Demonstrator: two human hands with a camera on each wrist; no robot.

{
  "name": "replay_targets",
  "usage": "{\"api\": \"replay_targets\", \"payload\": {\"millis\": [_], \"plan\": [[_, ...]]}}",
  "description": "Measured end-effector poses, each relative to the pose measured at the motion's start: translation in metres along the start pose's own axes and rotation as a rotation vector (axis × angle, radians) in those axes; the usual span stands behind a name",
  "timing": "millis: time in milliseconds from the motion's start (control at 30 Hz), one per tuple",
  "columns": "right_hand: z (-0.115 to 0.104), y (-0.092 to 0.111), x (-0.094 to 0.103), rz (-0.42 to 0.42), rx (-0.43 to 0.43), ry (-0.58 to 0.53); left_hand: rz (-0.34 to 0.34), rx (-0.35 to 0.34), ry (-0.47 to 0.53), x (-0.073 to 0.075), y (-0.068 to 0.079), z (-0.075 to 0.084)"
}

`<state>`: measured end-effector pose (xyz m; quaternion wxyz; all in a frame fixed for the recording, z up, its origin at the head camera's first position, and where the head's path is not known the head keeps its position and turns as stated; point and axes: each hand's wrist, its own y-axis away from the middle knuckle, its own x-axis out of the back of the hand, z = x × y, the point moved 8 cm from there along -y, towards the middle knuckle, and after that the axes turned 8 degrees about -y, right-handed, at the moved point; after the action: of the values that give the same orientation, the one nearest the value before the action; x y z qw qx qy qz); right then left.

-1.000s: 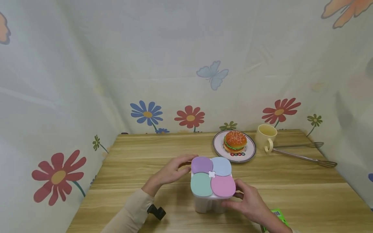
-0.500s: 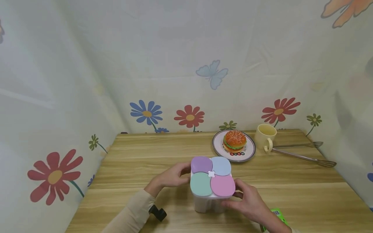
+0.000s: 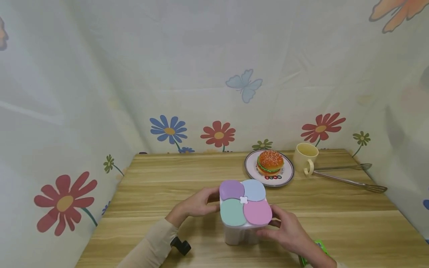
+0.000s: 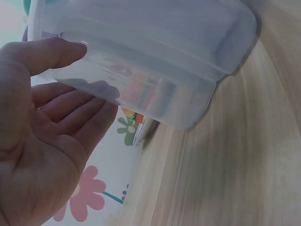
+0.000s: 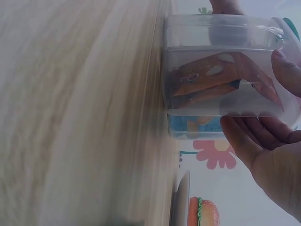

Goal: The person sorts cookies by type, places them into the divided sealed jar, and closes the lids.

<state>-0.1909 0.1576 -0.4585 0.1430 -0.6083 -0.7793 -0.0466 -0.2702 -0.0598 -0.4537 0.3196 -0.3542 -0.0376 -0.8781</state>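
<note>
A clear plastic storage box [image 3: 240, 235] stands on the wooden table. Its lid [image 3: 243, 200] has four rounded panels in purple, blue, green and pink. My left hand [image 3: 198, 203] holds the box's left side, thumb on the near wall and fingers behind the far one, as the left wrist view shows. On the opposite side my right hand [image 3: 285, 230] grips the box just under the pink panel, thumb in front. Through the wall in the right wrist view, a folded orange-brown packet [image 5: 221, 77] shows inside, with something blue [image 5: 202, 123] behind it.
Behind the box, a white plate [image 3: 249, 172] carries a toy hamburger [image 3: 270, 162]. Beside it stand a yellow mug [image 3: 305, 156] and two metal whisks [image 3: 355, 182] lying near the right edge. A green packet [image 3: 321, 245] lies partly under my right forearm. Flowered cloth surrounds the table.
My left hand has come down from the lid's edge to the box's side and closed in on it. The lid's pink panel has shifted slightly right. The right hand follows a little.
</note>
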Motion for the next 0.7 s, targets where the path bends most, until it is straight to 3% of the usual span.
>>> {"api": "replay_targets", "payload": {"millis": [333, 700], "plan": [[-0.0013, -0.0022, 0.0039, -0.048, 0.014, -0.05, 0.009, 0.007, -0.036, 0.0025, 0.006, 0.0031], [-0.0038, -0.0035, 0.0092, -0.076, 0.046, -0.013, -0.005, 0.063, -0.012, 0.0056, 0.01, 0.0041]]}}
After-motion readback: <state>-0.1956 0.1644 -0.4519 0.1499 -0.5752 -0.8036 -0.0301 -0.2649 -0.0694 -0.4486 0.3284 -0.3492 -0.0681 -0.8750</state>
